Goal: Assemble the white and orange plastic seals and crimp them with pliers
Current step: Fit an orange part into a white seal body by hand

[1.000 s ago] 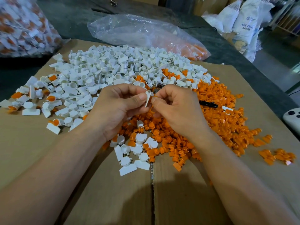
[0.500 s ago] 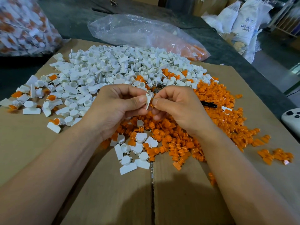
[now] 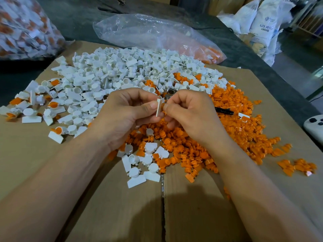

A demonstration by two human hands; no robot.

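At the centre of the view, the left hand (image 3: 120,117) is pinching a white seal body (image 3: 159,108) between thumb and curled forefinger, holding its flat tab edge-on and upright. The right hand (image 3: 190,116), directly at 3 o'clock of the left, is pinching an orange insert (image 3: 162,107) with curled fingers and is holding it against the white body; the two parts are touching. Both hands are hovering above a flattened cardboard sheet (image 3: 122,215). A heap of white bodies (image 3: 122,72) is lying at 11 o'clock of the hands, and a heap of orange inserts (image 3: 236,123) is spreading from 3 to 5 o'clock. A black pliers handle (image 3: 224,111) is protruding from the orange heap at 3 o'clock, just beside the right hand. A clear plastic bag (image 3: 148,34) is resting at 12 o'clock, beyond the white heap. A few white bodies with orange inside (image 3: 56,82) are lying scattered at 9 o'clock.
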